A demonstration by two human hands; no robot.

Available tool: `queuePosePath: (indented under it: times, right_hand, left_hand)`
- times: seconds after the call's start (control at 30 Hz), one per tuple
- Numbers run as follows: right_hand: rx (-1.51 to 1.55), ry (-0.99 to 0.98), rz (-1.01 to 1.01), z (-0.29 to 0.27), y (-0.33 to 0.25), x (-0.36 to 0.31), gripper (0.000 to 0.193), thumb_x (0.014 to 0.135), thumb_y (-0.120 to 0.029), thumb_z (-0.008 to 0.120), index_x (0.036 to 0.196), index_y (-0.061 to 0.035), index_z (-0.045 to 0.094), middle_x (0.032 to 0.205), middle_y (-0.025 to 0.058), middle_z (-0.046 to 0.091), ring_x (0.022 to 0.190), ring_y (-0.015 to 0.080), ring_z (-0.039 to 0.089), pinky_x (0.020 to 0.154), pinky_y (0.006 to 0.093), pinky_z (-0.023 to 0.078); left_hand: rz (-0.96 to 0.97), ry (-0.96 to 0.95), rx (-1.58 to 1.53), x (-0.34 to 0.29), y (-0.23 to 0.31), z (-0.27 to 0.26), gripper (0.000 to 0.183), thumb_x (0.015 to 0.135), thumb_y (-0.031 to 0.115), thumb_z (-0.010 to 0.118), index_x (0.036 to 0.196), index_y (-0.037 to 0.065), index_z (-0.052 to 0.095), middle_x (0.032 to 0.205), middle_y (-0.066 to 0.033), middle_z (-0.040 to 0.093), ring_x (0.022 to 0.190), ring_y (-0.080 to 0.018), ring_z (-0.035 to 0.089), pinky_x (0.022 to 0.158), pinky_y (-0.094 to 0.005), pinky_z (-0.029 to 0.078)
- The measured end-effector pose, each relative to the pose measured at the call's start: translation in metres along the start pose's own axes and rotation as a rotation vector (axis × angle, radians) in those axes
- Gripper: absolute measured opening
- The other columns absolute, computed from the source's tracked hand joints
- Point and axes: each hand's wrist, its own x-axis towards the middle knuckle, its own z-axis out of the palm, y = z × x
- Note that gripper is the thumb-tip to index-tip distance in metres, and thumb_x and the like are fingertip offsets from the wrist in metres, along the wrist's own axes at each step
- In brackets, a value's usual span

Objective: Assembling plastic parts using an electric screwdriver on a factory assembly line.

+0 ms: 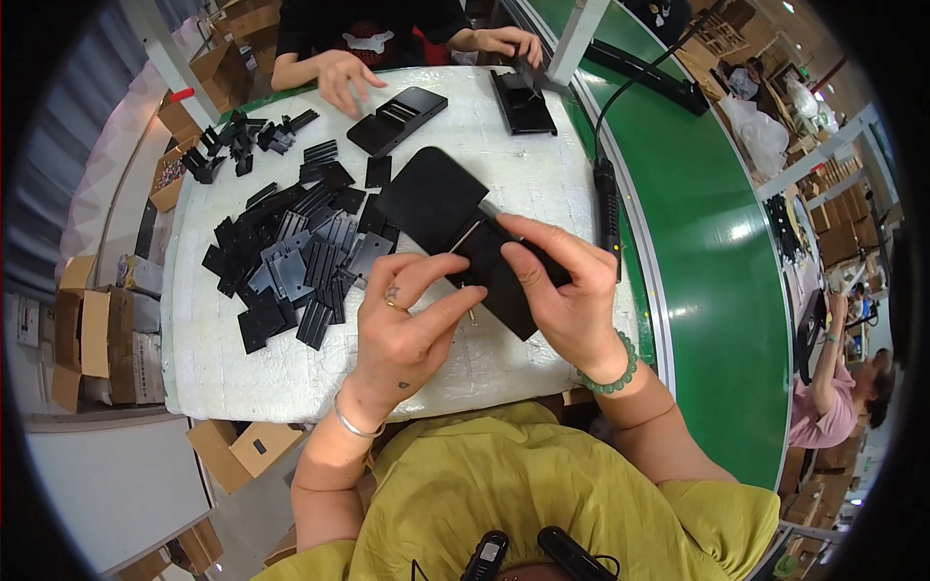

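Both my hands hold a black flat panel assembly (432, 194) above the white-covered table. It has a rounded upper plate, a lower plate and a thin metal rod (467, 237) across the joint between them. My right hand (572, 281) is closed on its right side, thumb and forefinger near the rod. My left hand (412, 310) is pinched at the left edge, its fingertips around a short brass-coloured pin (473, 312); part of it is hidden by the fingers. To the left lies a heap of black metal pieces (305, 254), some grooved, some flat.
Across the table, a co-worker's hands (344, 79) are near one black assembly (397, 120) and touch another (524, 102). Smaller black brackets (242, 136) lie at the far left. A green conveyor belt (712, 290) runs along the right, with a black corded tool (607, 203) beside it.
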Motion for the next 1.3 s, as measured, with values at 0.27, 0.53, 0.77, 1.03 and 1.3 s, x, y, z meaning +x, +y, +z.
queuePosePath:
  times: [0.27, 0.53, 0.77, 1.03, 1.3]
  right_hand:
    - [0.09, -0.213, 0.089, -0.003, -0.004, -0.002, 0.038, 0.071, -0.002, 0.07, 0.108, -0.001, 0.06, 0.086, 0.0161, 0.065, 0.072, 0.0252, 0.064, 0.063, 0.0294, 0.05]
    - [-0.047, -0.118, -0.082, 0.005, -0.007, -0.006, 0.041, 0.07, 0.001, 0.067, 0.111, -0.0006, 0.058, 0.075, 0.014, 0.061, 0.061, 0.0293, 0.059, 0.054, 0.0334, 0.047]
    - [-0.081, -0.11, -0.077, 0.003, -0.009, -0.009, 0.042, 0.071, 0.0, 0.067, 0.111, -0.0015, 0.058, 0.072, 0.0122, 0.059, 0.058, 0.0277, 0.057, 0.05, 0.0328, 0.046]
    - [-0.063, -0.13, -0.079, 0.006, -0.006, -0.013, 0.042, 0.071, 0.0, 0.066, 0.112, -0.0022, 0.057, 0.07, 0.0115, 0.056, 0.056, 0.0271, 0.055, 0.05, 0.034, 0.045]
    - [-0.087, -0.15, -0.071, 0.003, -0.007, -0.016, 0.043, 0.07, 0.0, 0.066, 0.112, -0.0027, 0.057, 0.07, 0.0113, 0.056, 0.056, 0.0272, 0.055, 0.049, 0.0339, 0.044]
  left_hand:
    - [-0.493, 0.214, -0.453, -0.005, 0.004, 0.005, 0.022, 0.064, -0.001, 0.074, 0.085, 0.002, 0.067, 0.07, -0.0047, 0.065, 0.056, -0.0136, 0.054, 0.054, -0.0199, 0.039]
    - [-0.243, 0.325, -0.145, 0.011, 0.009, 0.015, 0.015, 0.066, -0.005, 0.071, 0.078, 0.003, 0.068, 0.07, -0.0061, 0.065, 0.06, -0.0157, 0.056, 0.053, -0.0227, 0.042]
    - [-0.206, 0.322, -0.151, 0.012, 0.011, 0.017, 0.019, 0.063, -0.009, 0.069, 0.078, 0.003, 0.067, 0.071, -0.0069, 0.064, 0.062, -0.0207, 0.058, 0.06, -0.0276, 0.045]
    - [-0.127, 0.301, -0.039, 0.011, 0.012, 0.017, 0.023, 0.061, -0.01, 0.066, 0.079, 0.002, 0.067, 0.072, -0.0065, 0.063, 0.064, -0.022, 0.056, 0.059, -0.0279, 0.045]
    - [0.003, 0.226, 0.116, 0.01, 0.015, 0.016, 0.03, 0.056, -0.013, 0.063, 0.081, 0.002, 0.067, 0.074, -0.0065, 0.06, 0.066, -0.0227, 0.052, 0.058, -0.0278, 0.044]
